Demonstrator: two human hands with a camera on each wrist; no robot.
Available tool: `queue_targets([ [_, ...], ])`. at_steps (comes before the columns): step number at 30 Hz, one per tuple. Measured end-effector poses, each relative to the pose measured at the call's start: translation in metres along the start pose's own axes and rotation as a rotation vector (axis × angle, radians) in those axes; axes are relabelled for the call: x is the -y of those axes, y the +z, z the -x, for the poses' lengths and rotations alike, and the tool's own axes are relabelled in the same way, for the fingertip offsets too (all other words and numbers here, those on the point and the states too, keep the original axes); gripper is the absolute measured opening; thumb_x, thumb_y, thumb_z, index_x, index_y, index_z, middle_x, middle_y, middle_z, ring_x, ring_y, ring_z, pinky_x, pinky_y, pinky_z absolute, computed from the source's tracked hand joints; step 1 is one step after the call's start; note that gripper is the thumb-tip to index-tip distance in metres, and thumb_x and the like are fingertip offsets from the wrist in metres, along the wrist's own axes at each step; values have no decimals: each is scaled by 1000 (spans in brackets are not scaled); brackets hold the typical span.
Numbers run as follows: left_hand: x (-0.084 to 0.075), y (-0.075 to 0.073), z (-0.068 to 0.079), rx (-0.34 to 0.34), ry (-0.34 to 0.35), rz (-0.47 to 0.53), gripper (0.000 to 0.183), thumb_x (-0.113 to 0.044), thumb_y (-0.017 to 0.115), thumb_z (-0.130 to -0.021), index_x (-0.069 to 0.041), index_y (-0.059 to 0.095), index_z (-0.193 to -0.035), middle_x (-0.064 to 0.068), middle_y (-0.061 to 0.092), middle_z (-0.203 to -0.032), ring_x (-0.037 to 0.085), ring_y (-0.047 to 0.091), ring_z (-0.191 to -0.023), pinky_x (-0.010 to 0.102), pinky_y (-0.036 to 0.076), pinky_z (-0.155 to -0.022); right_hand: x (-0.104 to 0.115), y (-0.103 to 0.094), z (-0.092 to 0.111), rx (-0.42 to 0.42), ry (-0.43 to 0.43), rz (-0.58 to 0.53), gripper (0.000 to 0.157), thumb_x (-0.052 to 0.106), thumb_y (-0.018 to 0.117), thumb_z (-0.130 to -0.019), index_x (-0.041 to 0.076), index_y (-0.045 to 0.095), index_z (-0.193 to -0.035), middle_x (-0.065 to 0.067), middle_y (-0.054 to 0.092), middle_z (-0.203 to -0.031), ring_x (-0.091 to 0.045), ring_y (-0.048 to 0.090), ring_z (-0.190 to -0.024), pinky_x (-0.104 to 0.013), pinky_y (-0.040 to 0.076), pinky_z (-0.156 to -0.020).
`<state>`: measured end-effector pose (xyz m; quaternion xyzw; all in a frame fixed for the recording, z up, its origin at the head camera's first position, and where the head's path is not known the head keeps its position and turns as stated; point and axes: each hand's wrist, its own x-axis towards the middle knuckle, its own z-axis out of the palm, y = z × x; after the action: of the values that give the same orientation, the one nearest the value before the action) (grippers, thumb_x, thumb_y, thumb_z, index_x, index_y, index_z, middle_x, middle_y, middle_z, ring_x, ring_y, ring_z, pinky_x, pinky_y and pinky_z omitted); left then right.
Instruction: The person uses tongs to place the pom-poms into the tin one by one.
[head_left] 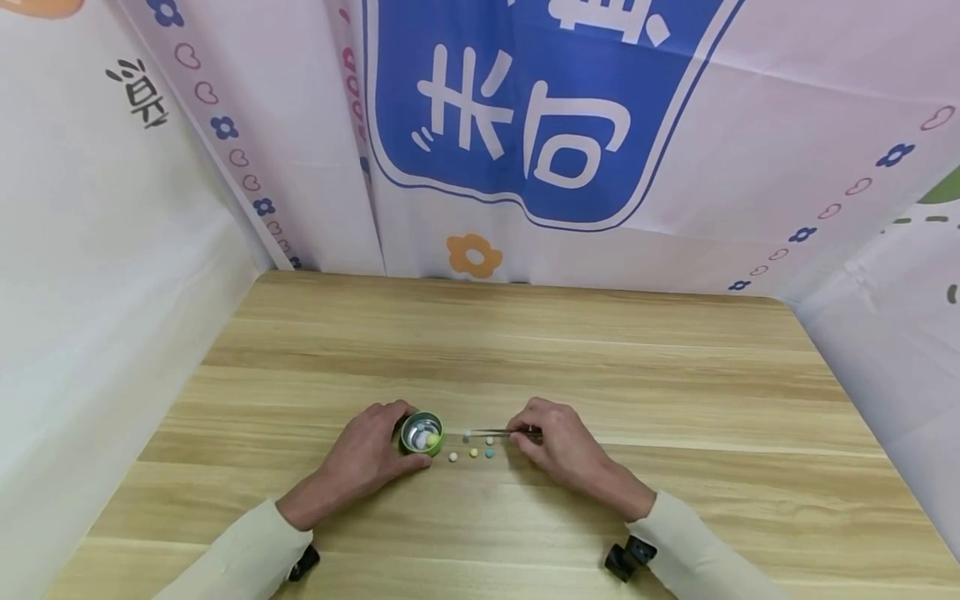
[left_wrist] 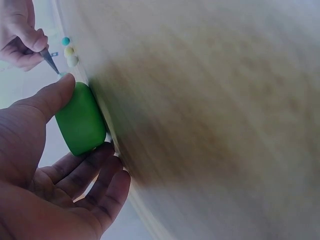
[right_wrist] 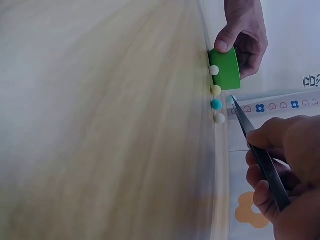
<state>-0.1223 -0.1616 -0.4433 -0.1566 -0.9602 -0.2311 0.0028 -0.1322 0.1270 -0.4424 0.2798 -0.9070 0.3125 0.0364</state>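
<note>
Furthest left of the green cup, we see a white drape rising beside the worktop. Nearer to the cup comes the left sleeve, cream, with a small black device at its wrist. Just left of the cup, and touching it, is the left hand: its fingers curve round the far side and its thumb presses the near side, so we see them holding the cup.

The green cup itself stands upright on the worktop, open at the top. Inside it we make out a white ball and a yellow ball against the shiny lining; anything beneath them is too small to tell.

To the right of the cup lie four loose balls: a white one nearest it, then a pale yellow one, a teal one and an off-white one. Near the cup's right side, a pale blue ball sits at the tips of dark tweezers. Further right, the right hand grips these tweezers, thumb and fingers closed narrowly about them. Furthest right of the cup is the right sleeve.
</note>
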Motion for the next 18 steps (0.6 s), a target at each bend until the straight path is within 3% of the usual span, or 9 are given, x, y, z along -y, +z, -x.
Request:
queue_targets([
  [18,-1,-1,0,4,4,-5,54,-39,90,-67,-11,65,-105,-1,68,-93,11,59,-86,32,51,-75,13,10,-9,-58,-73,-44,10,7,73,-87,8,75,-96,-1,70,-91,-10,65,-83,-25,55,-74],
])
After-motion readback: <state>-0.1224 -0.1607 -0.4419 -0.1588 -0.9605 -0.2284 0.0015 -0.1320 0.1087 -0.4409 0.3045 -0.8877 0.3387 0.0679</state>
